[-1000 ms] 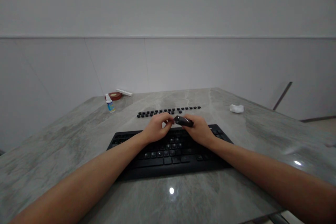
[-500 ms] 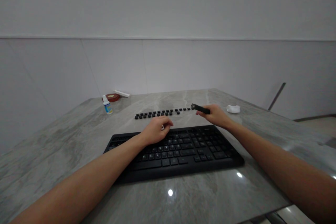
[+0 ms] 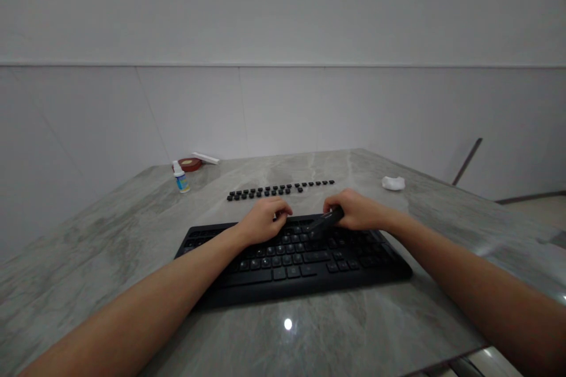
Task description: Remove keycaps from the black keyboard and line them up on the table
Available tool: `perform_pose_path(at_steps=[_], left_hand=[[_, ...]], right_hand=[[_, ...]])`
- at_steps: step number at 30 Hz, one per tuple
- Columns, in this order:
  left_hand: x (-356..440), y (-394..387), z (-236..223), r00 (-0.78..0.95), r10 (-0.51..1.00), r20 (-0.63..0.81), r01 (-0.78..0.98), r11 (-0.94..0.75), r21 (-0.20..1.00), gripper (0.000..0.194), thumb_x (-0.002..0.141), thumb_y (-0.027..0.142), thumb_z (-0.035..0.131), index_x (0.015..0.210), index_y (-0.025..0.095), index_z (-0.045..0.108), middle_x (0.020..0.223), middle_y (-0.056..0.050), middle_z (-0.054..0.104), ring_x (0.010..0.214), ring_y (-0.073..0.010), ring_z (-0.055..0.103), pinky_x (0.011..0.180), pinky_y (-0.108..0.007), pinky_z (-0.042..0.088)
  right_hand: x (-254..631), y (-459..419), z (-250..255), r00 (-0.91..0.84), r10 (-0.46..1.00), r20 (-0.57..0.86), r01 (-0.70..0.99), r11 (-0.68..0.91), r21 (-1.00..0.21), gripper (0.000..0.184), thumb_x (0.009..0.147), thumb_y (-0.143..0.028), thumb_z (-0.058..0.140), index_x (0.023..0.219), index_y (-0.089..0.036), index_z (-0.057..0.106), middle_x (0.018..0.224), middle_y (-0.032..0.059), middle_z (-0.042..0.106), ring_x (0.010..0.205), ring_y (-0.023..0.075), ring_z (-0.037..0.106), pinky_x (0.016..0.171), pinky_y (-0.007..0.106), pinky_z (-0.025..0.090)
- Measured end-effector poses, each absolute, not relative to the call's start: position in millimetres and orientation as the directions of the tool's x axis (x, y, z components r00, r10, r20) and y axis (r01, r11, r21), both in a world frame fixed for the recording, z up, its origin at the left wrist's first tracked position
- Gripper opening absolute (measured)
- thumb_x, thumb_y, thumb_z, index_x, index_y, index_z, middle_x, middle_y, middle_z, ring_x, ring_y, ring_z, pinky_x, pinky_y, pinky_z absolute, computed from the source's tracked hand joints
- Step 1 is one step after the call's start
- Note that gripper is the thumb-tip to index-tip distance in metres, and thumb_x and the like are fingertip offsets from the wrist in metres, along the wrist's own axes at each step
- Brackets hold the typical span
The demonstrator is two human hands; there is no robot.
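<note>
Keyboard (image 3: 296,258), black and full-size, lies on the grey marbled table (image 3: 336,330) in front of me, nearer the front edge than the back, its left part covered by the forearm on that side. I see the left hand (image 3: 263,219) over the keyboard's rear edge, fingers curled and bent inward in a narrow pose; whether anything is pinched there I cannot tell. My right hand (image 3: 356,210) is closed around a dark handheld tool (image 3: 327,221), slanting down and leftward over the keys (from this far off, I cannot tell whether its tip touches them). Between the keyboard and the table's back edge, I have small black keycaps (image 3: 280,192) set out in two rows, the farther one reaching more to the right. Toward the far-left corner stands a white spray bottle (image 3: 181,179) with a blue and yellow label, just in front of a reddish-brown round case (image 3: 191,165) and a slim white box (image 3: 206,158). Near the right edge I make out a white wad (image 3: 393,184).
</note>
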State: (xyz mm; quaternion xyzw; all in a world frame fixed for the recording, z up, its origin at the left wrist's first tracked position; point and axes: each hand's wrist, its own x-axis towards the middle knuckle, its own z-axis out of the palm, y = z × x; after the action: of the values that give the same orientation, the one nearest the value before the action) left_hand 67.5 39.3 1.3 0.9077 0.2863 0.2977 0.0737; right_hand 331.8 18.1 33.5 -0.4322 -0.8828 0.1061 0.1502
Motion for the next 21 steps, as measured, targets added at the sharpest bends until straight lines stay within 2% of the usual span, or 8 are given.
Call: perform_pose_path(at_steps=[3, 8, 13, 21], left_hand=[[68, 37, 3, 0.678, 0.538, 0.501, 0.461, -0.842, 0.281, 0.018, 0.082, 0.006, 0.051, 0.085, 0.016, 0.065, 0.081, -0.003, 0.064, 0.077, -0.0150, 0.060, 0.076, -0.028, 0.048], [68, 36, 3, 0.729, 0.479, 0.490, 0.423, -0.877, 0.227, 0.022, 0.083, 0.006, 0.047, 0.090, 0.016, 0.065, 0.083, -0.004, 0.063, 0.080, -0.0160, 0.058, 0.077, -0.029, 0.048], [68, 36, 3, 0.747, 0.456, 0.483, 0.413, -0.889, 0.199, 0.025, 0.079, 0.003, 0.046, 0.089, 0.016, 0.065, 0.083, -0.004, 0.061, 0.080, -0.0164, 0.057, 0.076, -0.029, 0.048], [68, 33, 4, 0.764, 0.429, 0.482, 0.387, -0.903, 0.189, 0.028, 0.078, 0.001, 0.044, 0.090, 0.016, 0.065, 0.082, -0.004, 0.060, 0.079, -0.0158, 0.057, 0.076, -0.029, 0.049]], right_hand=[[327, 13, 32, -0.567, 0.797, 0.208, 0.735, 0.604, -0.310, 0.020, 0.065, -0.009, 0.056, 0.077, -0.017, 0.069, 0.062, 0.0009, 0.065, 0.055, 0.0125, 0.055, 0.055, 0.023, 0.037], [306, 4, 19, -0.560, 0.740, 0.374, 0.691, 0.666, -0.282, 0.020, 0.067, -0.007, 0.055, 0.079, -0.018, 0.065, 0.063, 0.0005, 0.064, 0.057, 0.0124, 0.056, 0.057, 0.022, 0.037], [294, 1, 12, -0.650, 0.661, 0.375, 0.596, 0.749, -0.288, 0.015, 0.070, -0.006, 0.053, 0.072, -0.018, 0.063, 0.061, -0.0007, 0.060, 0.058, 0.0121, 0.054, 0.057, 0.022, 0.037], [302, 5, 16, -0.648, 0.633, 0.422, 0.530, 0.774, -0.347, 0.014, 0.074, -0.008, 0.057, 0.073, -0.017, 0.067, 0.081, 0.0031, 0.064, 0.073, 0.0135, 0.059, 0.070, 0.026, 0.044]])
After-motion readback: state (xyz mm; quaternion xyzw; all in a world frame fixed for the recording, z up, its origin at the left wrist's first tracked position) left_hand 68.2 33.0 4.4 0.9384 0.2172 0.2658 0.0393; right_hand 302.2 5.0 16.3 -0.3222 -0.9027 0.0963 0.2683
